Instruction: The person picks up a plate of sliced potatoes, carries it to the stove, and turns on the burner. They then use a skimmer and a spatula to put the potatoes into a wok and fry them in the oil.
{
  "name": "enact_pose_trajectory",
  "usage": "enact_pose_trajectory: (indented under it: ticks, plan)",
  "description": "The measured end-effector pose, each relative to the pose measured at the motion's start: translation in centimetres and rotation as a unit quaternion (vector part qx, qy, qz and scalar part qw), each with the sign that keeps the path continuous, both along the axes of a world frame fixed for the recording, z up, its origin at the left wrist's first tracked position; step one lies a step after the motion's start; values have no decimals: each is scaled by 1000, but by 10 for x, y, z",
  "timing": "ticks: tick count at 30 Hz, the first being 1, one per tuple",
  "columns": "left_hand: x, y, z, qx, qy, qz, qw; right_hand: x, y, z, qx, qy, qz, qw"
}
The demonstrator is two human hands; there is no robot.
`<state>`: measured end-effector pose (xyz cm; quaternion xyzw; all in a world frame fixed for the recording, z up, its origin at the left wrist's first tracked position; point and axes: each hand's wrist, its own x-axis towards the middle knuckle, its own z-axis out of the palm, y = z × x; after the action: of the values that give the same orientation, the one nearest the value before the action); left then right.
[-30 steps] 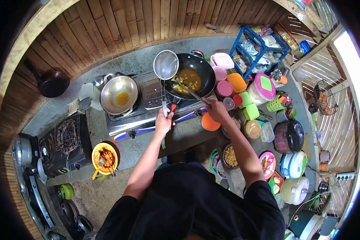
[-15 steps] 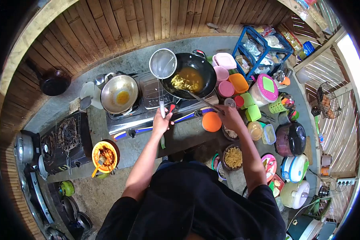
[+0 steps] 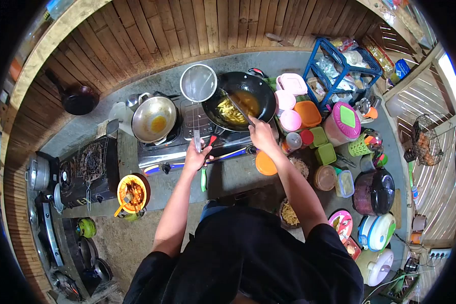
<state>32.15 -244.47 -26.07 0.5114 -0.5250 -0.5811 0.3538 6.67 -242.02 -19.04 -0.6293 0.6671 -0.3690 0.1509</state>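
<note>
My left hand is closed round the handle of a wire-mesh strainer, whose round bowl hangs beside the left rim of the black wok. The wok's red-and-black handle points toward me, right by my left fingers. In the wok, pale yellow strips of food lie in brown oil on the left side. My right hand grips a long-handled spatula slanting across the wok over the food, its far end close to the left rim.
Left of the wok, a metal pan with a little oil sits on the stove. An orange bowl of red sauce stands further left. Lidded containers crowd the right side near a blue rack. An orange lid lies below my right wrist.
My right hand has moved left and closer to the wok, steepening the spatula across it. The food is gathered nearer the wok's front left. The strainer is still held beside the rim.
</note>
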Motion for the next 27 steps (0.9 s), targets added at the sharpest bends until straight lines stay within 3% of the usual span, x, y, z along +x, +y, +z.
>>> enact_pose_trajectory:
  ticks: [10, 14, 17, 18, 27]
  plan:
    - [0, 0, 8, 37, 11, 0, 999, -59, 35, -5, 91, 39, 74, 992]
    - [2, 1, 7, 37, 8, -3, 999, -84, 57, 8, 23, 25, 88, 996]
    - [-1, 3, 14, 42, -1, 0, 999, -76, 67, 34, 94, 49, 65, 992]
    - [0, 3, 14, 41, -1, 1, 999, -70, 67, 31, 33, 51, 80, 995]
    - [-1, 2, 13, 32, -8, 16, 999, -27, 36, 5, 49, -17, 53, 997]
